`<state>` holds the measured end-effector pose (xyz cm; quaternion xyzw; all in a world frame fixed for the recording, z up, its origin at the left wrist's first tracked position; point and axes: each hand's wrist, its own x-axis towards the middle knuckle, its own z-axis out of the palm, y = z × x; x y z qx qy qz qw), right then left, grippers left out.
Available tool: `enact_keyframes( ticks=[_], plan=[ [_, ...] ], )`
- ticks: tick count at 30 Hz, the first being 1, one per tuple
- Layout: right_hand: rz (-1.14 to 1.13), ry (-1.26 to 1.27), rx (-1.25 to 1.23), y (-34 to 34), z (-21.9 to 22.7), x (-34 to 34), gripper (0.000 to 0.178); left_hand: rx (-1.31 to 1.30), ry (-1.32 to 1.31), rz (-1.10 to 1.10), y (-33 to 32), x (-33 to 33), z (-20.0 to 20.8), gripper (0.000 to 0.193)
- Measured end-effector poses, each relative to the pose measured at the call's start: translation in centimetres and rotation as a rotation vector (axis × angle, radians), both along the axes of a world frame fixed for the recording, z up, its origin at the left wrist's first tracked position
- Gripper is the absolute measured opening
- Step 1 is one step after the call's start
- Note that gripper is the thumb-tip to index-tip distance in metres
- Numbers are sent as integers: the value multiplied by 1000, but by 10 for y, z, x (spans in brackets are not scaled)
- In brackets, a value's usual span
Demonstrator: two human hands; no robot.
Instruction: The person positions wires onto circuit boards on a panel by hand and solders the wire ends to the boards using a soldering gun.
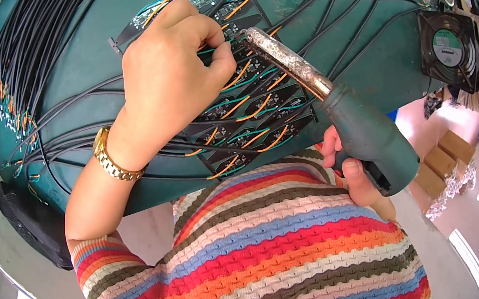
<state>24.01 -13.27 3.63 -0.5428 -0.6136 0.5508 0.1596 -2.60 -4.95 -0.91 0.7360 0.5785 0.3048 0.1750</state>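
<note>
My left hand, with a gold watch on its wrist, is over a panel of small dark circuit boards. Its thumb and forefinger are pinched together at a thin green wire, partly hidden by the fingers. Lower right, my right hand is closed round a dark green pistol-shaped tool. The tool's long scorched metal barrel points up and left, its tip close to my left fingertips over the boards. Orange and green wires join the boards to black cables.
A thick bundle of black cables with stripped coloured ends lies at the far left of the green mat. More cables run across the right side. A square black fan stands at the right edge. Cardboard boxes are beyond the table.
</note>
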Motion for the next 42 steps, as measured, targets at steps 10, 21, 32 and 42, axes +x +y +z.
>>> enact_keyframes(
  ticks=[10,21,32,42],
  plan=[
    [-7,277,129,-2,-15,6,63,32,-16,-4,0,-2,-2,6],
    [-102,371,48,6,-10,-4,35,-11,-19,-15,0,-3,6,5],
    [-340,639,164,12,-24,6,57,200,591,276,106,-36,8,17],
    [-333,603,131,7,-29,10,58,218,492,243,103,-59,-5,16]
  ],
)
